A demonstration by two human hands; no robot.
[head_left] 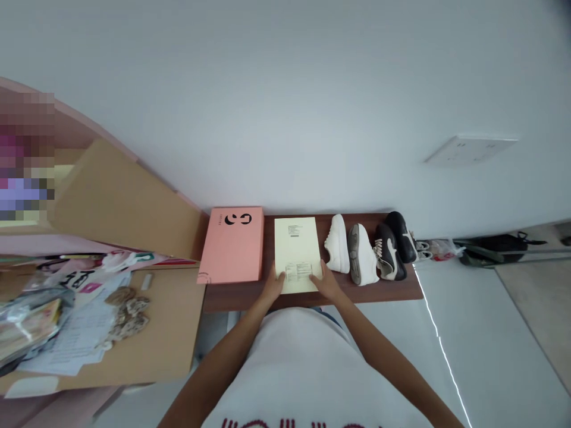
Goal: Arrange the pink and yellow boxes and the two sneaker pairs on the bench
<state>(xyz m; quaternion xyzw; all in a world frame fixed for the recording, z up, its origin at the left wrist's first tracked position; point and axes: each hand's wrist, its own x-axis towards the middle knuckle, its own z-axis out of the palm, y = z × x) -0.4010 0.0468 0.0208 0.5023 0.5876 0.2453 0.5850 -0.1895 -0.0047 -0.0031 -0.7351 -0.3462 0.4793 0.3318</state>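
A pale yellow box [297, 246] with small printed text on its face is held between my two hands over the dark wooden shelf [250, 300]. My left hand [273, 282] grips its near left edge, thumb on the face. On the opposite edge, my right hand [327, 282] holds it the same way. To the left lies a pink box [236, 244] with black lettering. Right of the yellow box are a white shoe [338, 244], another white shoe [364, 258] tipped to show its grey sole, and a pair of black shoes [389, 255].
At the left, a tan desk [172, 333] carries papers [84, 333], plastic bags and a brown patterned scrunchie [127, 312]. A white wall [312, 119] rises behind the shelf, with a switch plate [475, 148]. Bags [495, 246] lie at the far right.
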